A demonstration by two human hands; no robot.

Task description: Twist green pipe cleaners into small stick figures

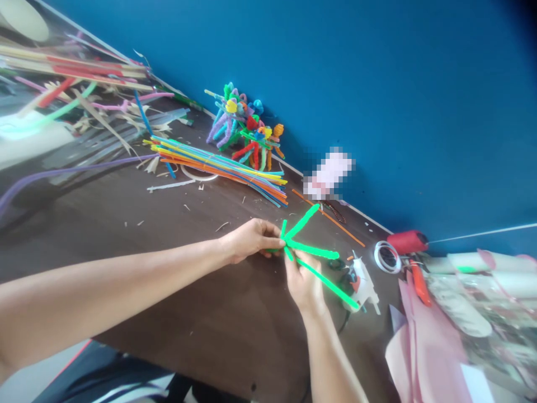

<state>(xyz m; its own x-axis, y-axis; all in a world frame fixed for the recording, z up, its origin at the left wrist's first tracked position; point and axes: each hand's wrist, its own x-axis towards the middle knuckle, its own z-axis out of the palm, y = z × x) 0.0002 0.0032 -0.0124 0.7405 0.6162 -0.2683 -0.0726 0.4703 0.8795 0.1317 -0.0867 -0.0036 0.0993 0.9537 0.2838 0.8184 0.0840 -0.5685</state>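
Bright green pipe cleaners (314,251) fan out from one joint between my two hands, above the dark table. Two arms look thick, as if tightly wound, and a thinner straight length reaches down to the right. My left hand (255,238) pinches the joint from the left, thumb and fingers pressed together. Just below it, my right hand (306,280) closes its fingers around the lower side of the same green piece. Part of the right fingers is hidden behind the green stems.
A bundle of colourful pipe cleaners (222,170) lies beyond my hands. Finished twisted figures (247,126) stand by the blue wall (377,84). A white glue gun (363,285), a tape roll (387,257), red-handled scissors (419,282) and pink sheets (428,341) lie right.
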